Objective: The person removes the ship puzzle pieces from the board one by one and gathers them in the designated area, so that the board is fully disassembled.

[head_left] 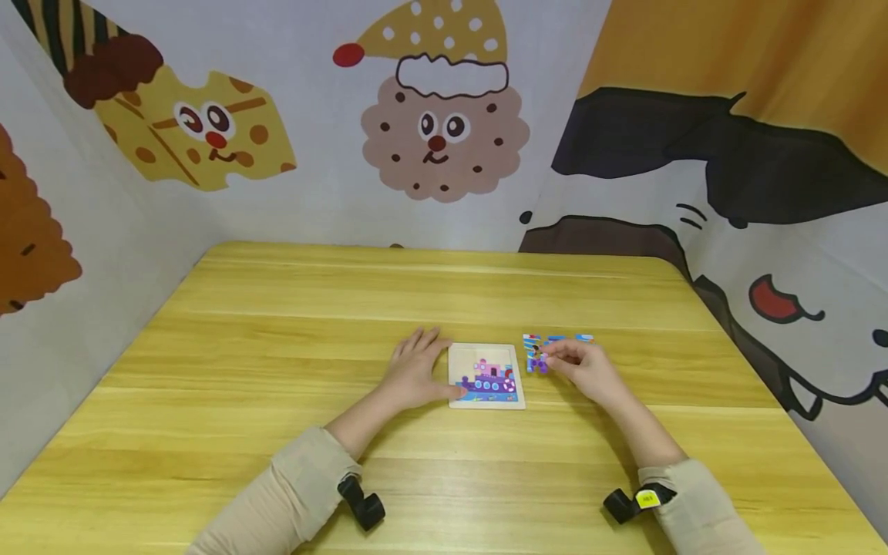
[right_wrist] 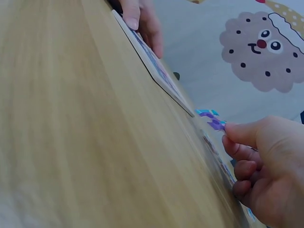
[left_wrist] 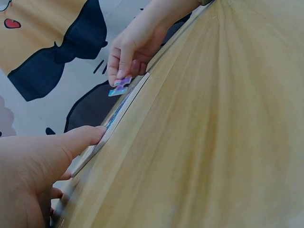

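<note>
A small square puzzle board (head_left: 486, 376) with a pink and purple boat picture lies on the wooden table (head_left: 277, 347). My left hand (head_left: 435, 367) rests flat at the board's left edge, its thumb touching the near left corner (left_wrist: 99, 134). My right hand (head_left: 551, 359) pinches a purple puzzle piece (head_left: 535, 361) just right of the board, slightly above the table. The left wrist view shows that piece (left_wrist: 119, 86) held over the board's edge (left_wrist: 124, 108). From the right wrist, the piece (right_wrist: 216, 124) sits at my fingertips (right_wrist: 233, 130), and the board (right_wrist: 153, 64) lies beyond.
Several loose blue and purple pieces (head_left: 563, 338) lie on the table behind my right hand. Fabric walls with cartoon prints (head_left: 444, 139) close in the table on three sides. A black wrist camera (head_left: 362, 502) sits at each sleeve.
</note>
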A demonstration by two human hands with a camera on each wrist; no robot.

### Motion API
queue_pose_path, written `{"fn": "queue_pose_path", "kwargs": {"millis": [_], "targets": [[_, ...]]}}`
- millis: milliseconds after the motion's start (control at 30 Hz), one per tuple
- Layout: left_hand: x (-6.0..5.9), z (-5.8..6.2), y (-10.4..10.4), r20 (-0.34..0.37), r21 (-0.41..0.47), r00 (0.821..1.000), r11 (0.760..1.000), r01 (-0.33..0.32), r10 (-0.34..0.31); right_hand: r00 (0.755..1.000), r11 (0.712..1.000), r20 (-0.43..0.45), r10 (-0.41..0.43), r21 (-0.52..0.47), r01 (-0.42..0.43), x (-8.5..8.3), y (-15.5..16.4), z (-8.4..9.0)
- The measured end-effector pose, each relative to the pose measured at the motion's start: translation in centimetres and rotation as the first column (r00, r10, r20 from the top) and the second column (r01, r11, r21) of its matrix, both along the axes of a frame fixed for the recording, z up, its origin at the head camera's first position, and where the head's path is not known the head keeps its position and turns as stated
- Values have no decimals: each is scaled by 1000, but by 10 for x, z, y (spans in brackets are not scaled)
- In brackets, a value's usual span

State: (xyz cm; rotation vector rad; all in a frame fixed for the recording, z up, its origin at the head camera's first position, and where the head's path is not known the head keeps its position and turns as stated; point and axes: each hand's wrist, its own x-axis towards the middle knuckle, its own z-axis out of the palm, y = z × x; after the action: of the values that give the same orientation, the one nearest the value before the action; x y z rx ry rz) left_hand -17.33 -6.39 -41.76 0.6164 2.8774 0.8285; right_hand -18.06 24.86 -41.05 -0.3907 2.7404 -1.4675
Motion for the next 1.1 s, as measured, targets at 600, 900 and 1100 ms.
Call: {"fn": "queue_pose_path", "kwargs": {"millis": [600,900,1100], "targets": [[-1,0,1,12,7,1000,1000,-8,8,990,969,-137,24,248,11,0,-5,-2],[-1,-3,1,-2,10,1000,1000,-8,8,976,953,-212,55,302,12,1,-6,-3],[0,-4,2,-6,20,1000,1000,-7,7,975,951,-212,61,309,8,0,-4,-4]]}}
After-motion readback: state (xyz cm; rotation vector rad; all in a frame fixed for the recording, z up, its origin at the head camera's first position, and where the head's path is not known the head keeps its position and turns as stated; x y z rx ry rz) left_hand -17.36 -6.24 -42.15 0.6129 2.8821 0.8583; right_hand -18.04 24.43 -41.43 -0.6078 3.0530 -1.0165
